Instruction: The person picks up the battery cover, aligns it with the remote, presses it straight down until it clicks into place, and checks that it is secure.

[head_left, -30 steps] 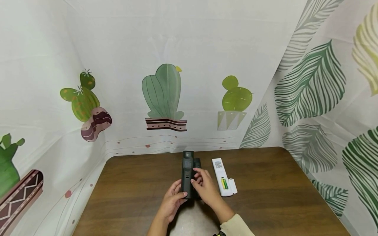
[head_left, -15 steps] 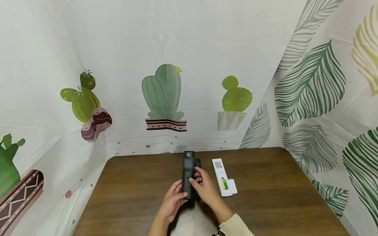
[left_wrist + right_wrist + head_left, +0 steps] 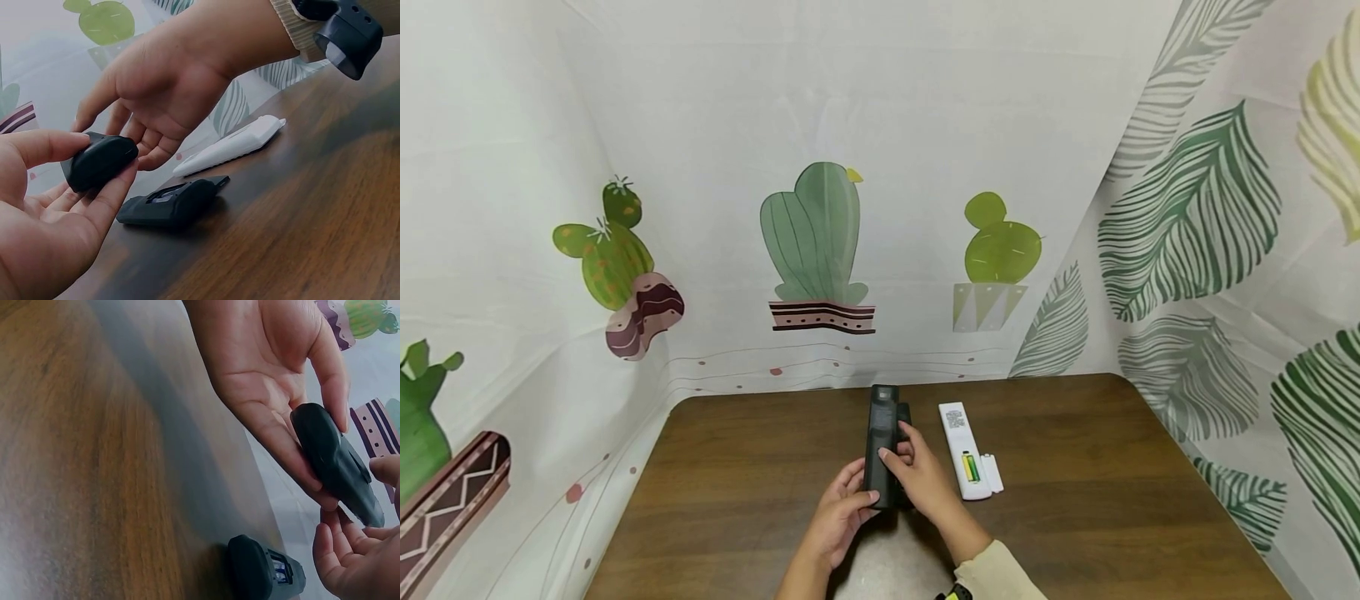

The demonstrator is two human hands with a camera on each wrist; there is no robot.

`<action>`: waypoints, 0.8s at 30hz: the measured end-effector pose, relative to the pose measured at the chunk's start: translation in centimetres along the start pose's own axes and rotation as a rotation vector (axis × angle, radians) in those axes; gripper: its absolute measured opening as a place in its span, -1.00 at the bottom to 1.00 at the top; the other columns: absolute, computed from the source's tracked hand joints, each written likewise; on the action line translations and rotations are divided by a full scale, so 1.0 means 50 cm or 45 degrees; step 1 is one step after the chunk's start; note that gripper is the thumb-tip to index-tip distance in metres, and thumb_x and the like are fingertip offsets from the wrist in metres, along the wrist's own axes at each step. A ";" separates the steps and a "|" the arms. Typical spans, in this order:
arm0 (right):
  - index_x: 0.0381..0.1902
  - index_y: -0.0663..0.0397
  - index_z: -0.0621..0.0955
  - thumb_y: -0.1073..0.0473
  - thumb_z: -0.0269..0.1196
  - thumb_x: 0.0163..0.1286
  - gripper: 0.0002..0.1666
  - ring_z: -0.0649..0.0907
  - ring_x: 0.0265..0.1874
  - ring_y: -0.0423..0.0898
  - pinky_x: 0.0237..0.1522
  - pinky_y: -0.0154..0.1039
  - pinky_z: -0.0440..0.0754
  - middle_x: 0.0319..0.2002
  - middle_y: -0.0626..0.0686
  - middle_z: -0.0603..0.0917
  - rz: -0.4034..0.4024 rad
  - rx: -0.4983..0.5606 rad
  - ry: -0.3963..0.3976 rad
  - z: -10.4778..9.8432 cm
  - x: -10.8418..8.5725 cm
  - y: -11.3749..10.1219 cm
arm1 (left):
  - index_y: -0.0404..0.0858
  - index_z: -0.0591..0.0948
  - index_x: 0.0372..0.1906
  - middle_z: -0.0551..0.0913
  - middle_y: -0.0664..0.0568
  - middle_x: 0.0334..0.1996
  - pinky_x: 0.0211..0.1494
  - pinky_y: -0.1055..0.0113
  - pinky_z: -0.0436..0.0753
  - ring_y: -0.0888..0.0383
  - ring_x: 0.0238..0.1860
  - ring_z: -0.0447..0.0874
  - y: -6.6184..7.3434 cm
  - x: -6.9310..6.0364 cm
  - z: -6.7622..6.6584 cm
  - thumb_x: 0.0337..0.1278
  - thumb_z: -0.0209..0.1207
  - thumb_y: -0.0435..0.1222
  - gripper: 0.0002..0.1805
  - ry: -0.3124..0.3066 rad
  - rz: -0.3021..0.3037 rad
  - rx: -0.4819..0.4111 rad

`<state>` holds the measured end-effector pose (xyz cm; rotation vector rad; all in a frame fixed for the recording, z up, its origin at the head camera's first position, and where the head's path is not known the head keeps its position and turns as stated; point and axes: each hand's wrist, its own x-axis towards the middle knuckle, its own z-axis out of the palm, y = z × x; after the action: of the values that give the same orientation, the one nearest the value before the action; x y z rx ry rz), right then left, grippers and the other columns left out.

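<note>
A black remote control (image 3: 882,425), its back facing up, is tilted above the table in my left hand (image 3: 841,515). The left thumb lies on its near end, with fingers beneath. My right hand (image 3: 925,483) has its thumb on the middle of the back and its fingers at the right edge. Under it on the table lies a second black remote (image 3: 169,206), its battery compartment uncovered; what sits inside is unclear. To the right lies a white remote (image 3: 957,429), back up, with green-and-yellow batteries (image 3: 972,467) showing and its cover (image 3: 992,473) beside it.
The brown wooden table (image 3: 737,483) reaches back to a hanging cloth (image 3: 910,125) printed with cacti and leaves. A dark wrist-worn device (image 3: 350,37) sits on the right wrist over a beige sleeve (image 3: 1000,571).
The held black remote has shifted slightly to the right. My right thumb has slid a little left and up over its back, now covering the cover's notch.
</note>
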<state>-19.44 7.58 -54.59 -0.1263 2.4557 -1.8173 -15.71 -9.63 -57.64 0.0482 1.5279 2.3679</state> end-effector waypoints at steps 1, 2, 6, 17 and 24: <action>0.52 0.12 0.25 -0.11 0.26 0.43 -0.15 0.66 -0.11 -0.09 -0.05 -0.19 0.58 -0.02 0.14 0.71 0.005 0.014 -0.002 0.001 0.000 0.000 | -0.40 0.13 0.49 0.53 0.00 0.28 0.07 0.28 0.65 0.14 0.05 0.68 0.000 0.000 0.000 0.22 0.11 -0.54 -0.25 0.000 -0.001 0.001; 0.52 0.13 0.25 -0.10 0.26 0.43 -0.14 0.65 -0.12 -0.09 -0.06 -0.20 0.57 -0.03 0.14 0.71 0.009 0.029 -0.005 0.002 0.000 0.000 | -0.40 0.13 0.49 0.53 0.00 0.29 0.07 0.28 0.65 0.14 0.06 0.68 0.000 0.000 0.000 0.22 0.11 -0.54 -0.25 -0.001 -0.002 0.002; 0.52 0.19 0.24 -0.05 0.26 0.44 -0.14 0.60 -0.15 -0.09 -0.06 -0.21 0.54 -0.05 0.15 0.68 0.022 0.067 -0.007 0.004 0.001 -0.001 | -0.40 0.13 0.49 0.53 0.00 0.29 0.08 0.28 0.65 0.14 0.05 0.69 -0.001 0.000 0.000 0.21 0.12 -0.53 -0.25 0.001 -0.004 0.005; 0.50 0.28 0.25 0.00 0.25 0.45 -0.17 0.56 -0.14 -0.09 -0.07 -0.22 0.53 -0.04 0.17 0.66 0.034 0.143 -0.017 0.005 0.000 -0.003 | -0.38 0.13 0.50 0.50 -0.05 0.35 0.10 0.27 0.65 0.12 0.09 0.68 -0.002 -0.001 0.000 0.22 0.13 -0.52 -0.24 -0.003 -0.002 0.014; 0.49 0.29 0.26 0.02 0.26 0.44 -0.18 0.56 -0.17 -0.12 -0.10 -0.26 0.53 -0.05 0.18 0.67 0.025 0.155 -0.018 0.005 -0.002 -0.002 | -0.38 0.14 0.50 0.51 -0.05 0.35 0.09 0.26 0.64 0.10 0.08 0.67 -0.002 -0.002 0.001 0.22 0.15 -0.50 -0.24 0.000 -0.001 0.018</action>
<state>-19.29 7.34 -54.54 -0.1061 2.3208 -1.9450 -15.56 -9.57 -57.66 0.0505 1.5450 2.3564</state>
